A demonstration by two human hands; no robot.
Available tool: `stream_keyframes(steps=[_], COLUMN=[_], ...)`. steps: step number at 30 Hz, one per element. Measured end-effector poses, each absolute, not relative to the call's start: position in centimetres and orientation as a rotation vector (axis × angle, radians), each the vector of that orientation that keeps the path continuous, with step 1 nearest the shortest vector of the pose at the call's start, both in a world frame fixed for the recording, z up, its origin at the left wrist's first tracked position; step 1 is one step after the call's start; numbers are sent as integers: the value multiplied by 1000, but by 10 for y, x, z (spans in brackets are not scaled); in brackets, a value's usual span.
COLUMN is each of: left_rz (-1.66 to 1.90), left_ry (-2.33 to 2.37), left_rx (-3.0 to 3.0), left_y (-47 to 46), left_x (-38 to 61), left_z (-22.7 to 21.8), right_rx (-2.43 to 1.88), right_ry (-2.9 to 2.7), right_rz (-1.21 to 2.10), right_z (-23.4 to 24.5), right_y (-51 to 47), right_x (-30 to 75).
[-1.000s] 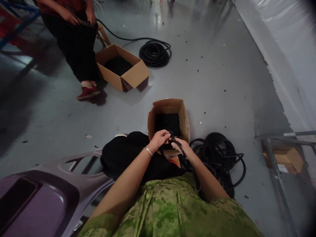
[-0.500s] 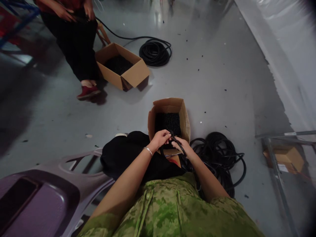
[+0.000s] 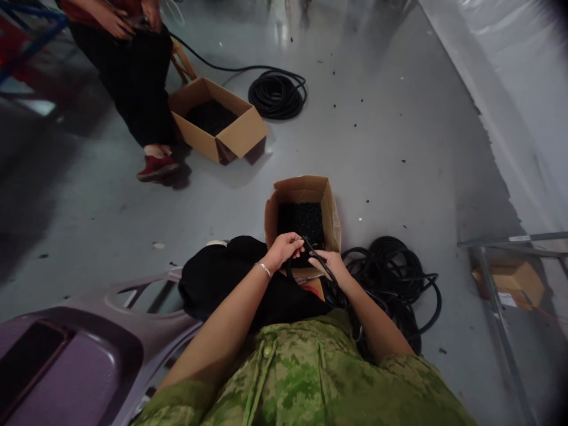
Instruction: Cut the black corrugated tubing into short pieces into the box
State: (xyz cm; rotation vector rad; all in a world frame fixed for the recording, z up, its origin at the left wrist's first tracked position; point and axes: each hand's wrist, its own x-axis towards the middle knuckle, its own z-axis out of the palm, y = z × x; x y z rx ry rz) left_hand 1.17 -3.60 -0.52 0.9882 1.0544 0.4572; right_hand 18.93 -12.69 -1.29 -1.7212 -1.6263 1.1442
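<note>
My left hand (image 3: 287,248) is closed in a pinch on a black rubber hose (image 3: 317,260), over the near part of a cardboard box (image 3: 331,216). My right hand (image 3: 331,264) is closed around the same slanting length, its fingers partly hidden by it. Another part of the hose bends down below my left hand. Small black pieces (image 3: 302,218) fill the bottom of the box. To the right of my right hand, a tangled pile of black hose (image 3: 393,266) lies on the floor.
Across the floor a co-worker (image 3: 128,77) sits beside an open cardboard box (image 3: 244,130) and a coiled hose (image 3: 277,94). A purple plastic chair (image 3: 89,367) stands at my left. A metal frame (image 3: 497,302) with a carton (image 3: 510,284) is at right. Black scraps dot the floor.
The black length between my hands shows thinner and straighter. My left hand has shifted slightly left, and my right hand has tilted a little. The box and hose pile stay put.
</note>
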Motion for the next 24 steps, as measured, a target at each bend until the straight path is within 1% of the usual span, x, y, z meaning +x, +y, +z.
stream_keyframes(steps=[5, 11, 17, 19, 22, 24], left_rz=[465, 499, 504, 517, 513, 503], left_ry=[1072, 1112, 1200, 1225, 1226, 1219], left_rx=[897, 760, 835, 865, 913, 941], left_y=[-38, -43, -44, -44, -45, -45], left_x=[14, 18, 16, 17, 18, 19], left_z=[-6, -2, -3, -3, -3, -4], right_rx=[-1791, -1861, -1878, -1815, -1712, -1662], right_ry=[-1661, -1585, -1572, -1519, -1363, -1301], right_rz=[1029, 1018, 1015, 1126, 1408, 1510], right_z=[-18, -25, -26, -25, -25, -24], right_y=[-133, -133, -127, -126, -125, -123], right_x=[186, 177, 176, 177, 181, 182])
